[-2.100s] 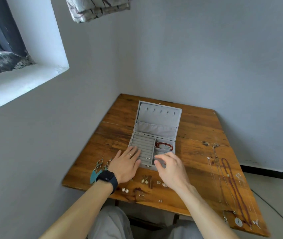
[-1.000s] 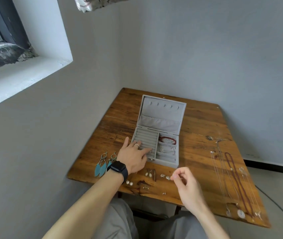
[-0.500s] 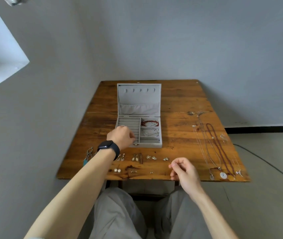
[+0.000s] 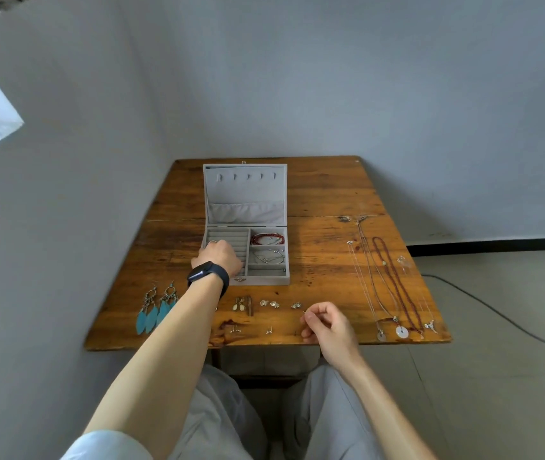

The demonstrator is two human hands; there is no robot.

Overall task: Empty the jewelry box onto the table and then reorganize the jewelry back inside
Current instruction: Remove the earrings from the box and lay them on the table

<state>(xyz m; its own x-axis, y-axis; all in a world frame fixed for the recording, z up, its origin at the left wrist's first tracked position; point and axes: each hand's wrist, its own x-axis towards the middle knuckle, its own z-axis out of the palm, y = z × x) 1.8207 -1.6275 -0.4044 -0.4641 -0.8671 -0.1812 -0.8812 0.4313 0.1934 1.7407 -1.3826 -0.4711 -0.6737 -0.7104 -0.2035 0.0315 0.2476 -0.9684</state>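
Observation:
A grey jewelry box [image 4: 266,279] stands open on the wooden table [image 4: 324,194], its lid upright. Its right compartments hold a red bead bracelet [image 4: 267,239] and a silver bangle [image 4: 269,257]. My left hand [image 4: 219,257], with a dark watch on the wrist, rests curled on the ring-slot section at the box's left. My right hand [image 4: 325,322] hovers near the table's front edge, fingers pinched on a small thin earring. Small earrings [image 4: 269,303] lie in a row in front of the box, and teal feather earrings [image 4: 156,308] lie at the left.
Several necklaces [image 4: 394,287], one of dark red beads, lie stretched along the table's right side. Walls close in behind and to the left of the table. A cable runs over the floor at the right. My knees are under the front edge.
My right hand left the box, drew back to the table's front edge and pinched a small earring. My left hand curled its fingers on the ring slots. The view swung to face the table squarely.

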